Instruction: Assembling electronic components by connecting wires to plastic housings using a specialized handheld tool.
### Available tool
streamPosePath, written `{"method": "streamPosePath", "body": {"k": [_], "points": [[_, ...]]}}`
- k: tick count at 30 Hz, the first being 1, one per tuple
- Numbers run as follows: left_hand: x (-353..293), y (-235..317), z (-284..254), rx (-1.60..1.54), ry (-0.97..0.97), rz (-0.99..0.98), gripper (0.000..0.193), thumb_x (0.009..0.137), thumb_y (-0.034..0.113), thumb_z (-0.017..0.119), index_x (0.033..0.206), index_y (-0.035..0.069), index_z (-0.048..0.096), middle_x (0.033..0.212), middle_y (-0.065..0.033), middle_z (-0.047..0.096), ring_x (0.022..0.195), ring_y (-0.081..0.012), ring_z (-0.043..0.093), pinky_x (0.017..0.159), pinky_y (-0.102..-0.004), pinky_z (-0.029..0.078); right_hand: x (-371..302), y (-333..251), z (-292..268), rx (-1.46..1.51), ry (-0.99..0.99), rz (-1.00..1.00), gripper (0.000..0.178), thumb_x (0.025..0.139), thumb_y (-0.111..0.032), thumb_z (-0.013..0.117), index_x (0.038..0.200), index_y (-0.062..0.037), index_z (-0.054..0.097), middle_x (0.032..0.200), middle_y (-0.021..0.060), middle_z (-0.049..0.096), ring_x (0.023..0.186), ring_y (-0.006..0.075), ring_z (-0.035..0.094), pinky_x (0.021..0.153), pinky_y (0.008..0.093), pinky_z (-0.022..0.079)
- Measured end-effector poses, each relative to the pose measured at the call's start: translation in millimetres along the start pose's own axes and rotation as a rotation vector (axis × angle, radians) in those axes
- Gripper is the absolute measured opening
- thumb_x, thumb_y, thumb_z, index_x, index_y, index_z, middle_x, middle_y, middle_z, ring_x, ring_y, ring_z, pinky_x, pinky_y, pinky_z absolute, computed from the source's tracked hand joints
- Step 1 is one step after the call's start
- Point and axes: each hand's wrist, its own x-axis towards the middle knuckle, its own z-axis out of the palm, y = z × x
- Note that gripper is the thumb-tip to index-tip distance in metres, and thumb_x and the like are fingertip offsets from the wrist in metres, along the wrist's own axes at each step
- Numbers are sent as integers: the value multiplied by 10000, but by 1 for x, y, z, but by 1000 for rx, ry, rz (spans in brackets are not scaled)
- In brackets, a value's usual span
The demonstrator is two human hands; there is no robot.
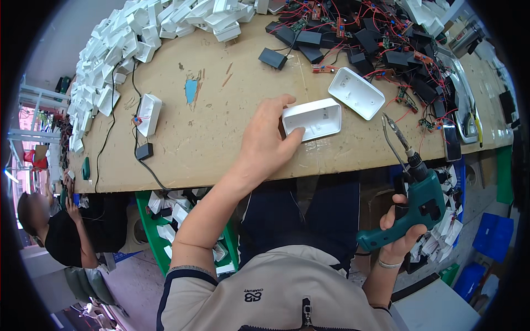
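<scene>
My left hand [269, 135] grips the left end of a white plastic casing [320, 116], thumb at its open side and fingers behind. The casing rests on the table, its hollow side facing me. My right hand [398, 229] is wrapped round the handle of a green soldering gun [422, 201]. Its metal tip and a thin curved feed tube point up toward the table, right of the casing. Just beyond lies a second white casing [356, 94], hollow side up, touched by neither hand.
A heap of white casings [127, 33] covers the far left. Black boxes with red wires and circuit boards [375, 44] pile at the far right. A wired casing [149, 115] lies left. Below the table edge stands a green crate [146, 212]. Another person [72, 226] sits at left.
</scene>
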Motion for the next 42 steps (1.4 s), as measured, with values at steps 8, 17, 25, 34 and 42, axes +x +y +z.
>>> {"method": "streamPosePath", "body": {"k": [8, 17, 25, 34, 42], "points": [[19, -1, -16, 10, 63, 109, 340, 711, 212, 640, 967, 5, 555, 917, -137, 510, 822, -265, 523, 701, -328, 431, -2, 0, -1, 6, -2, -6, 769, 751, -507, 541, 1272, -10, 270, 1118, 201, 486, 629, 127, 538, 490, 215, 471], [122, -34, -12, 662, 120, 227, 277, 752, 264, 553, 909, 40, 602, 907, -121, 554, 909, -261, 512, 803, -399, 344, 0, 2, 0, -8, -5, -12, 768, 754, -501, 541, 1275, -10, 263, 1120, 208, 481, 637, 130, 543, 473, 208, 463], [86, -56, -67, 492, 177, 156, 205, 760, 146, 514, 902, 5, 561, 832, -121, 574, 787, -272, 540, 741, -353, 391, 5, 4, -9, 24, -17, 3, 772, 754, -484, 551, 1265, 18, 263, 1140, 212, 467, 645, 132, 542, 474, 200, 463], [28, -52, -106, -389, 240, -190, 141, 821, 139, 528, 877, 10, 543, 756, -9, 555, 716, -55, 487, 638, -211, 388, 5, 8, -6, 86, -76, 24, 758, 765, -455, 556, 1272, 20, 251, 1157, 225, 455, 659, 141, 538, 512, 218, 478], [-12, -44, -140, -321, -185, -350, 145, 805, 129, 533, 878, 4, 543, 748, -14, 563, 646, -58, 464, 578, -203, 381, 6, 5, 0, 49, -123, 26, 756, 767, -463, 549, 1277, 7, 246, 1159, 222, 462, 649, 127, 529, 521, 200, 463]]}}
